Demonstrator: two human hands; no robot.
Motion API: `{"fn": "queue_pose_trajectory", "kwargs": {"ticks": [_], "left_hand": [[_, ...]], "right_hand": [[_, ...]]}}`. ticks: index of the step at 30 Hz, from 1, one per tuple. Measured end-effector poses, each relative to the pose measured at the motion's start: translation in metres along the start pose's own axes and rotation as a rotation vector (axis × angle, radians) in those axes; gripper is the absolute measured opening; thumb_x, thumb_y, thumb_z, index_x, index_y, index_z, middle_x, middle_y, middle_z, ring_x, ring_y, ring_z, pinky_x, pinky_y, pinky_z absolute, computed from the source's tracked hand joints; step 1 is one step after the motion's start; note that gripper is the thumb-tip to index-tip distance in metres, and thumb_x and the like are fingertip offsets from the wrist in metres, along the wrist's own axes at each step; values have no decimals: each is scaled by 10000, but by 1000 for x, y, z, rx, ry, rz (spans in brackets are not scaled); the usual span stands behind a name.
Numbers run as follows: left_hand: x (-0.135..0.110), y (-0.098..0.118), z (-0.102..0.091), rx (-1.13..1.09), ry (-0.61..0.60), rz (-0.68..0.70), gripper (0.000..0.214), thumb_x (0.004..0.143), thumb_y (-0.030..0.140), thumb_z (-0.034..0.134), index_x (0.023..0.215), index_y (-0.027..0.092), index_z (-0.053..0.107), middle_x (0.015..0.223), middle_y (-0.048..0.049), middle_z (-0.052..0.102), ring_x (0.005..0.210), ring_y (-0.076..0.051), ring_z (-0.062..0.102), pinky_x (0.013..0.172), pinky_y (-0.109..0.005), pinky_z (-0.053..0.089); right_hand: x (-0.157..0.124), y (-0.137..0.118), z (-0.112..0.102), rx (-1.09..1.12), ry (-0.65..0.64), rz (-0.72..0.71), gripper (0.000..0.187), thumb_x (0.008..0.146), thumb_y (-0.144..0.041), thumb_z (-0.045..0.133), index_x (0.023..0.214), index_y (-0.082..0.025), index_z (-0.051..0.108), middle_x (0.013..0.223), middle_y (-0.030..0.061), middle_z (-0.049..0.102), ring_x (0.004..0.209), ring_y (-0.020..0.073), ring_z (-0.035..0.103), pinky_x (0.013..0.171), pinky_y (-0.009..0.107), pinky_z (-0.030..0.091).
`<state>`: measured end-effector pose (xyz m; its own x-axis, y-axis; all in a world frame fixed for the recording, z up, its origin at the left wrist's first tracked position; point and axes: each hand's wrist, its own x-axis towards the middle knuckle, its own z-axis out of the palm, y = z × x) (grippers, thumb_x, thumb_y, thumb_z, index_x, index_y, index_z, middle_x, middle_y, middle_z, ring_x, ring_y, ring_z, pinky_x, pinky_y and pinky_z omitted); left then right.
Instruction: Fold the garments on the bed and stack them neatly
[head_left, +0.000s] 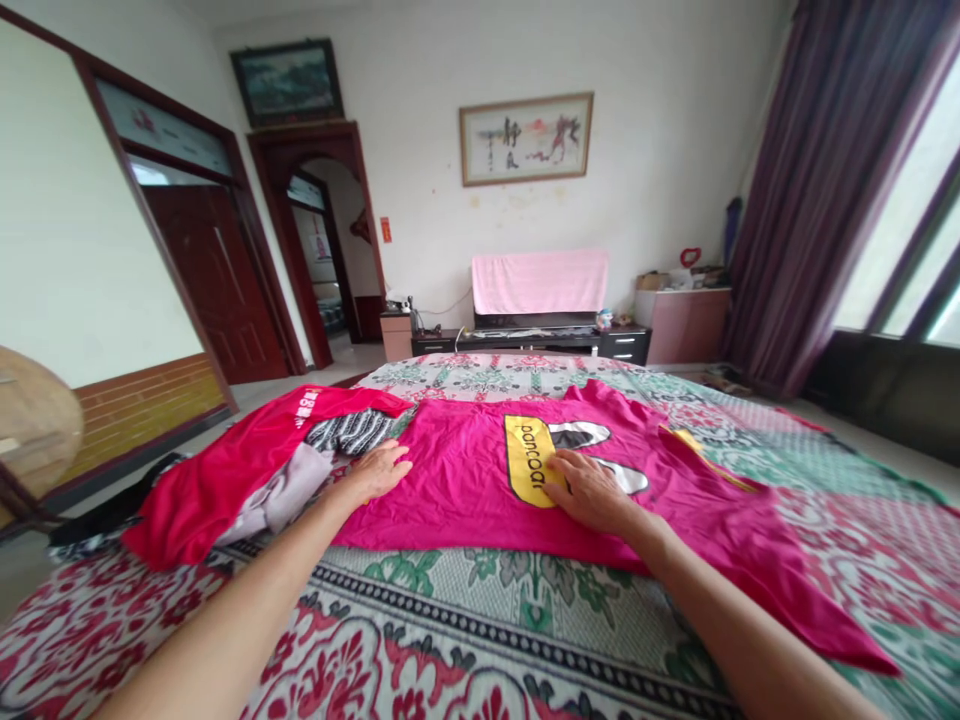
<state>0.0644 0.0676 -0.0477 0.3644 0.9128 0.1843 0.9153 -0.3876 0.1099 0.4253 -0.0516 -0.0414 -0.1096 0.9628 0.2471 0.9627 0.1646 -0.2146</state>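
Observation:
A magenta T-shirt lies spread sideways on a patterned blanket, its neckline toward the right. On its chest is a yellow patch with dark lettering and white shapes beside it. My left hand rests on the shirt near its hem at the left, fingers stretched out. Over the printed patch lies my right hand, flat on the cloth with its fingers extended. Wrinkles run across the fabric between both hands.
Left of the shirt is a heap of clothes: a red garment, a pale one and a black-and-white one. Beyond the blanket stands a low TV cabinet under a pink cloth. A round wooden board stands at far left.

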Motion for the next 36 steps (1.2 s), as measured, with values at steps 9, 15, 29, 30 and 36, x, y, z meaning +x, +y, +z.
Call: {"fn": "queue_pose_trajectory", "kwargs": {"ticks": [9,15,29,30,36], "left_hand": [[-57,-9,-46,-198,-90,50,417,740,388,578,1089,190,689,1209,-87,649,1192,-262,541,1023,-313,384],[-98,-4,-77,-347,-349,79,400,672,439,662,1009,228,705,1404,-61,512,1300,-264,451,1053,-306,353],[-99,-10,-53,-331,-294,104,318,772,452,488,778,193,673,1459,-103,445,1282,-233,481,1064,-300,334],[-99,-10,-53,-345,-289,97,332,777,467,480,740,191,662,1454,-103,451,1270,-234,490,1058,-301,340],[-98,-6,-54,-367,-275,95,406,754,552,465,678,191,634,1422,-112,488,1230,-238,517,1045,-306,355]], "right_hand": [[0,-11,-16,162,71,-161,241,805,-235,552,995,-156,678,1112,112,656,973,210,618,868,324,448],[-17,-29,-44,216,-41,-247,160,742,-192,567,808,-176,711,836,46,696,744,152,626,711,259,460],[-64,-16,-56,166,-183,-289,156,667,-106,565,710,-169,702,739,8,685,675,109,573,636,211,417],[-63,-16,-55,161,-176,-300,170,673,-102,543,698,-169,697,710,2,675,651,102,558,626,206,406],[-61,-15,-49,86,-88,-308,180,696,-112,503,647,-167,668,620,-5,618,581,95,486,586,214,362]]}}
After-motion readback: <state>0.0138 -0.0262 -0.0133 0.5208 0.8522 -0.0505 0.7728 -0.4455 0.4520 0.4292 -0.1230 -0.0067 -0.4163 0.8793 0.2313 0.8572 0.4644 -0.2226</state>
